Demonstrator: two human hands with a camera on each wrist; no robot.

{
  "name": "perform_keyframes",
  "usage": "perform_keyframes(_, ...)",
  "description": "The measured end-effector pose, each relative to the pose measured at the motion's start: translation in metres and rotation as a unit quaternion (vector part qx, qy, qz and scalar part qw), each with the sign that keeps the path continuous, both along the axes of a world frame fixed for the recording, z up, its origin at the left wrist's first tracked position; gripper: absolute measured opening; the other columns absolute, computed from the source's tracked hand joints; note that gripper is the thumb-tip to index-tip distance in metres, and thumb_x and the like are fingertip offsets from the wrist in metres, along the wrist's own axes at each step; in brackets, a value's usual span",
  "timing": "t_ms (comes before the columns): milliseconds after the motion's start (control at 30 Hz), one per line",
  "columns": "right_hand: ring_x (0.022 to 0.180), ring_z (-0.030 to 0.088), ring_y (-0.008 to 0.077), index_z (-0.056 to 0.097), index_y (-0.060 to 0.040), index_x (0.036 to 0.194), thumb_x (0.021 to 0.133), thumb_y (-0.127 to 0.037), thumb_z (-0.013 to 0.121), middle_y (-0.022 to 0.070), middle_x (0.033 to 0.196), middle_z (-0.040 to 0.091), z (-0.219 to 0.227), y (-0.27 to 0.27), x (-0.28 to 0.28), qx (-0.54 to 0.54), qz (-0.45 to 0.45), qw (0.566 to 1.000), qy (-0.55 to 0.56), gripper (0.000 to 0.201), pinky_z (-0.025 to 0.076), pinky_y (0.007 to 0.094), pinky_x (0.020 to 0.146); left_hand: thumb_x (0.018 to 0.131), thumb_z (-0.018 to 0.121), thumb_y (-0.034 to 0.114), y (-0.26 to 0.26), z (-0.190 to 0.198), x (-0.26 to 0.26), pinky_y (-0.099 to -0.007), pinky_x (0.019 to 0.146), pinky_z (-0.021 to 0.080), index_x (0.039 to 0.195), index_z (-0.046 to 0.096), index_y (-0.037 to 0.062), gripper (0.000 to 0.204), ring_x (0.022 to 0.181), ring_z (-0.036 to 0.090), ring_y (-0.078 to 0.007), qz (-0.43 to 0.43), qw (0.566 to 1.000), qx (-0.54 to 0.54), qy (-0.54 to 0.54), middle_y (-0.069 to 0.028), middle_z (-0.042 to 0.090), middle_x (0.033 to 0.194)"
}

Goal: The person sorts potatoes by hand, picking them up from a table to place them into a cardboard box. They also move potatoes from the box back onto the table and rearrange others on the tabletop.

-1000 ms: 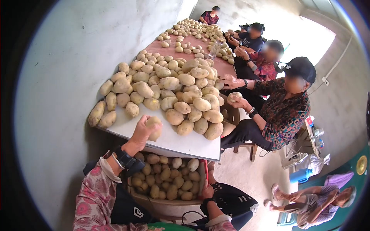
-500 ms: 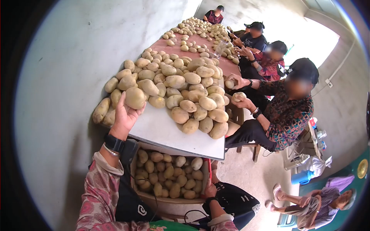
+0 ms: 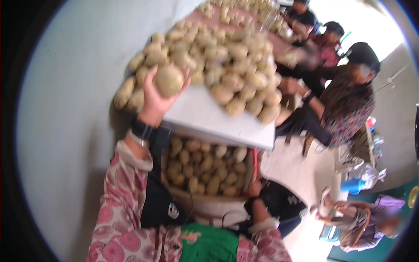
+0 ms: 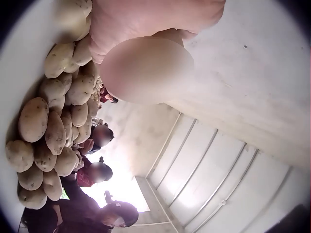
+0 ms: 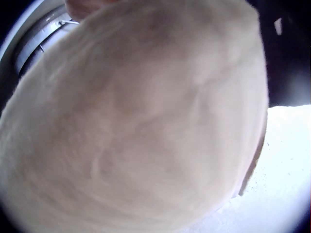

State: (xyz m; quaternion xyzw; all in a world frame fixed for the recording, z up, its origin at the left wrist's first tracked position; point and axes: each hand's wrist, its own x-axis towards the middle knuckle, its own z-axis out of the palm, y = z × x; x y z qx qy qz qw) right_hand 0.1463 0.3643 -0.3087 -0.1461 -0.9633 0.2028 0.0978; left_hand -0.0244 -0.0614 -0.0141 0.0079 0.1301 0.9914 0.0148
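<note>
My left hand [image 3: 158, 98] holds a large round potato [image 3: 170, 81] between thumb and fingers, raised over the near left corner of the table. In the left wrist view the same potato [image 4: 146, 70] is a pale blur under the palm. A big heap of potatoes [image 3: 235, 81] covers the table behind it. Below the table edge stands a red-rimmed crate [image 3: 255, 163] full of potatoes. My right hand [image 3: 254, 187] grips its right rim. A pale sleeve cuff [image 5: 141, 116] fills most of the right wrist view and hides that hand.
A white tabletop [image 3: 218, 120] shows in front of the heap. At the right side of the table sits a person in a patterned shirt [image 3: 349, 100], with others beyond. Another person [image 3: 371, 222] sits at the lower right. A bare wall [image 3: 78, 96] runs along the left.
My left hand lifted the potato from the table's front edge up and left, then turned palm-up beneath it. The head view has since swung, shifting the scene right. My right hand stays at the crate.
</note>
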Motion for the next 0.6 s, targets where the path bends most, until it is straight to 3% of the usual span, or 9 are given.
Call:
perform_keyframes(33,0.077,0.055,0.0470,0.059,0.0038,0.090,0.092,-0.050,0.023,0.0284,0.073,0.057,0.030,-0.011,-0.003,-0.111,-0.068,0.987,-0.091,0.065,0.042,0.0518,0.066,0.083,0.050,0.038,-0.001,-0.003,0.002,-0.0504,0.094,0.039,0.112,0.049,0.0048,0.044,0.114,0.046,-0.0361,-0.037,0.999,-0.012,0.033,-0.0209,0.049,0.119)
perform_keyframes(67,0.074,0.055,0.0472,0.060,0.0038,0.083,0.091,-0.053,0.024,0.0287,0.070,0.056,-0.002,0.006,0.004,0.016,0.036,0.999,0.022,0.068,0.042,0.0525,0.064,0.083,0.049,0.034,0.004,0.004,0.007,-0.0514,0.094,0.039,0.113,0.048,0.0042,0.042,0.113,0.046,-0.0368,-0.037,0.997,-0.064,0.027,-0.0218,0.049,0.118)
perform_keyframes(100,0.075,0.055,0.0477,0.060,0.0046,0.082,0.091,-0.055,0.022,0.0294,0.071,0.057,0.023,-0.001,-0.007,-0.125,-0.060,0.983,-0.117,0.071,0.041,0.0527,0.066,0.084,0.047,0.030,0.005,0.001,0.003,-0.0511,0.094,0.039,0.113,0.048,0.0026,0.040,0.114,0.046,-0.0370,-0.065,0.993,-0.087,0.039,-0.0226,0.049,0.118)
perform_keyframes(133,0.078,0.054,0.0480,0.061,0.0049,0.081,0.090,-0.058,0.018,0.0309,0.076,0.058,0.021,0.000,-0.008,-0.103,-0.055,0.986,-0.115,0.076,0.042,0.0525,0.068,0.084,0.046,0.029,0.011,0.003,0.006,-0.0504,0.092,0.041,0.112,0.047,0.0006,0.040,0.111,0.047,-0.0363,-0.078,0.991,-0.104,0.028,-0.0226,0.050,0.116)
perform_keyframes(200,0.081,0.054,0.0485,0.061,0.0048,0.082,0.088,-0.061,0.015,0.0310,0.079,0.058,0.021,-0.004,-0.010,-0.080,-0.059,0.987,-0.124,0.081,0.041,0.0523,0.072,0.085,0.044,0.036,0.013,-0.003,0.006,-0.0475,0.097,0.036,0.124,0.040,0.0010,0.052,0.118,0.041,-0.0344,-0.133,0.973,-0.168,0.087,-0.0230,0.040,0.129)
perform_keyframes(400,0.082,0.054,0.0485,0.061,0.0051,0.082,0.087,-0.063,0.015,0.0307,0.079,0.058,0.027,-0.005,-0.012,-0.104,-0.062,0.985,-0.123,0.082,0.040,0.0527,0.074,0.086,0.039,0.046,0.034,-0.015,0.012,-0.0384,0.092,0.040,0.127,0.039,0.0007,0.061,0.112,0.046,-0.0290,-0.181,0.917,-0.312,0.171,-0.0198,0.044,0.126)
perform_keyframes(467,0.082,0.054,0.0484,0.060,0.0055,0.080,0.087,-0.063,0.016,0.0308,0.078,0.058,0.025,-0.003,-0.012,-0.107,-0.058,0.985,-0.121,0.082,0.040,0.0526,0.073,0.086,0.038,0.050,0.037,-0.011,0.015,-0.0364,0.089,0.041,0.128,0.038,0.0006,0.064,0.106,0.050,-0.0259,-0.228,0.920,-0.276,0.158,-0.0190,0.046,0.124)
perform_keyframes(533,0.093,0.053,0.0445,0.061,0.0066,0.094,0.087,-0.062,0.010,0.0296,0.092,0.059,0.037,-0.006,-0.013,-0.104,-0.064,0.974,-0.190,0.086,0.039,0.0474,0.084,0.087,0.037,0.051,0.036,-0.008,0.014,-0.0335,0.086,0.043,0.128,0.038,0.0010,0.065,0.099,0.052,-0.0230,-0.336,0.890,-0.198,0.236,-0.0183,0.047,0.122)
perform_keyframes(600,0.093,0.053,0.0444,0.061,0.0069,0.093,0.087,-0.062,0.011,0.0294,0.092,0.059,0.036,-0.006,-0.014,-0.105,-0.069,0.973,-0.191,0.085,0.039,0.0470,0.084,0.087,0.037,0.052,0.034,-0.009,0.012,-0.0323,0.085,0.043,0.126,0.040,0.0010,0.064,0.097,0.053,-0.0220,-0.309,0.895,-0.235,0.218,-0.0173,0.048,0.120)
